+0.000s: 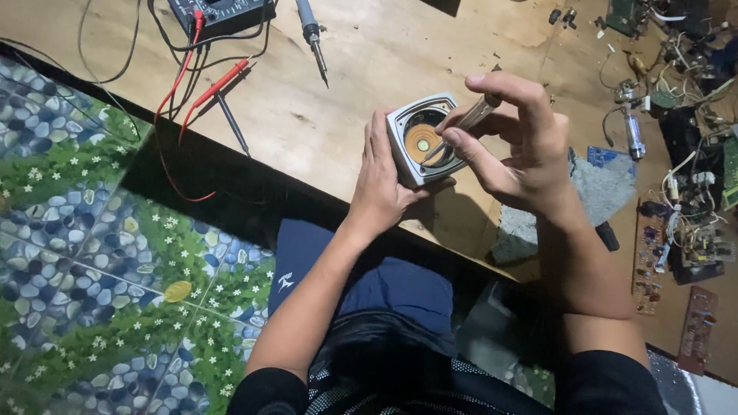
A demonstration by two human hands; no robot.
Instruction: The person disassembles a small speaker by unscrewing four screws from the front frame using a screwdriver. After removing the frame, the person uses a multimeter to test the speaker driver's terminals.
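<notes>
Over the near edge of the plywood counter [369,69], the left hand [380,184] is wrapped around the side of a small square speaker [420,138], fingers closed against its grey frame and holding it up off the wood, tilted toward the camera. The right hand [511,142] is pinched shut on a slim screwdriver [465,123] with a clear handle, whose metal tip reaches down into the speaker's round opening, at or very near the orange cone with its pale centre cap. That cone looks thin and papery, so a slip or too much push from the tip could, I judge, puncture or crease it; and since the speaker is held only by one hand in the air, a twist from the tool could turn it out of the grip. The frame looks like hard, smooth moulded plastic or metal with rounded corners. Farther back lie a soldering iron [311,34], red probe leads [207,88] and a dark multimeter [219,11]; circuit boards [692,230] and loose wires crowd the right side. A pebble-and-leaf patterned floor [92,253] shows below.
</notes>
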